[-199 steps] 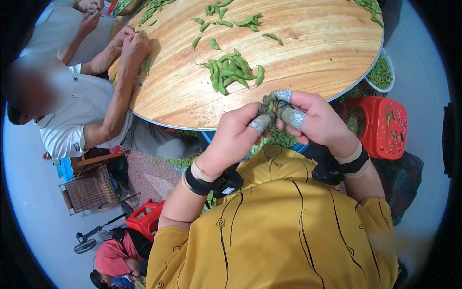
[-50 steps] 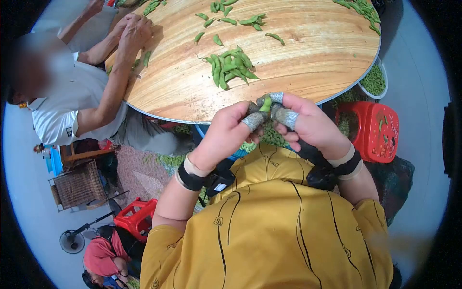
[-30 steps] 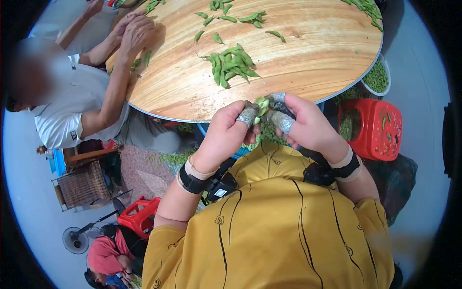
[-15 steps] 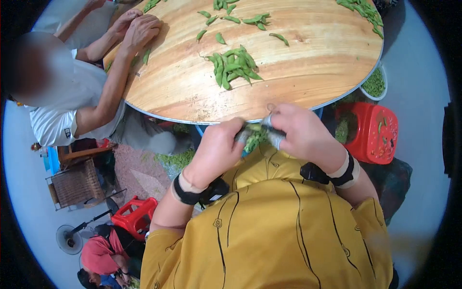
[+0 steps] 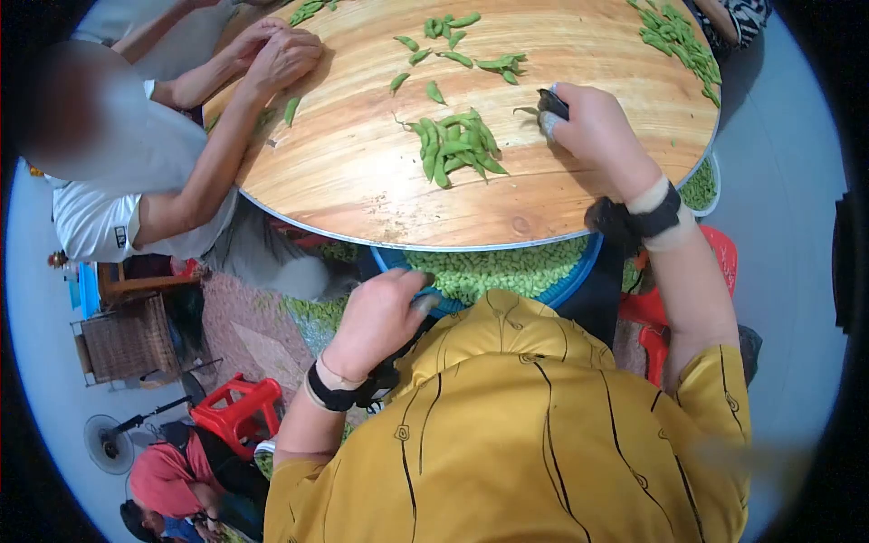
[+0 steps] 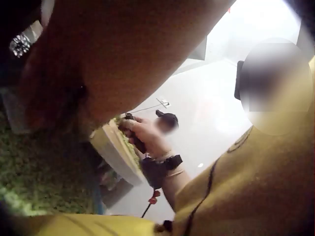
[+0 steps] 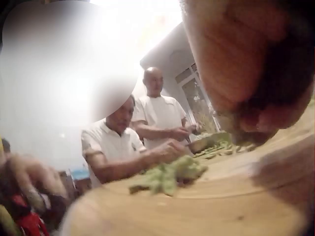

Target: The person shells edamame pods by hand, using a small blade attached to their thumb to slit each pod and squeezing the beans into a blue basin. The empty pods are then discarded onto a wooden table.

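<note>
My right hand reaches over the wooden table, its wrapped fingertips to the right of a pile of green soybean pods. A thin dark-green sliver shows at those fingertips; I cannot tell whether they pinch it. Silver and black wraps cover the finger ends. My left hand hangs at the near left rim of a blue basin, its fingers loosely curled with nothing seen in them. Shelled green beans fill the basin, partly under the table edge. The left wrist view is dark and blurred around the hand.
The round table carries scattered pods and another heap at the far right. A person in a white shirt works at its left side. A red stool and a white tub of beans stand at right.
My hands, earlier together over the basin opening a pod, have parted. The right has moved forward and right over the table; the left has dropped back to the basin rim.
</note>
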{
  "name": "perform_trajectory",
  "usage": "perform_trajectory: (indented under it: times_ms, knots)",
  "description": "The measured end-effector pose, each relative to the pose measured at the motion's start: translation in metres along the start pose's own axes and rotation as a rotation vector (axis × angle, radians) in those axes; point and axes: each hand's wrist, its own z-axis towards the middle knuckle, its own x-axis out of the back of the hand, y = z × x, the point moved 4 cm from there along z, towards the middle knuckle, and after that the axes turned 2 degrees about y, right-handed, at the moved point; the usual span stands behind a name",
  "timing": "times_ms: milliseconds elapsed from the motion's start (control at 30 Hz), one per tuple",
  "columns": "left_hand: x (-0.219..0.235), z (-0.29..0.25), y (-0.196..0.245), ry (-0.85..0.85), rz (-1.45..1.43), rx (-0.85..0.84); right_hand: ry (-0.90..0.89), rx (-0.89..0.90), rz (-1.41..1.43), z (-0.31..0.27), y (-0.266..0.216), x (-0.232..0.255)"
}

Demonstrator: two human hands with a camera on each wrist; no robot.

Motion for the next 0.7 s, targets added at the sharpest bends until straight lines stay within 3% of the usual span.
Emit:
perform_trajectory:
  times_ms: [33,100,167,233,267,300,367,433,500,700]
  knots:
    - [0.001,0.007,0.007,0.003,-0.008,0.008,-0.042,-0.029,0.089,-0.007,-0.006,0.003]
    - [0.013,0.020,0.029,0.340,-0.188,-0.177,-0.098,-0.056,0.176,-0.024,-0.021,0.012]
    - [0.025,0.035,0.054,0.559,-0.211,-0.253,-0.320,-0.248,0.479,-0.045,-0.036,0.015]
    - [0.030,0.048,0.073,0.616,-0.174,-0.310,-0.401,-0.292,0.570,-0.063,-0.051,0.024]
    - [0.032,0.052,0.079,0.670,-0.135,-0.370,-0.382,-0.196,0.622,-0.069,-0.055,0.028]
    - [0.032,0.055,0.078,0.668,-0.138,-0.371,-0.382,-0.199,0.622,-0.074,-0.056,0.031]
    - [0.015,0.066,0.070,0.260,-0.147,-0.329,-0.446,-0.330,0.788,-0.083,-0.057,0.034]
    - [0.011,0.067,0.067,0.248,-0.280,-0.394,-0.416,-0.348,0.838,-0.088,-0.058,0.031]
    - [0.000,0.064,0.055,-0.026,-0.857,0.024,-0.368,-0.503,1.069,-0.095,-0.056,0.023]
    - [-0.006,0.058,0.053,0.043,-1.037,0.140,-0.450,-0.430,1.103,-0.114,-0.070,0.014]
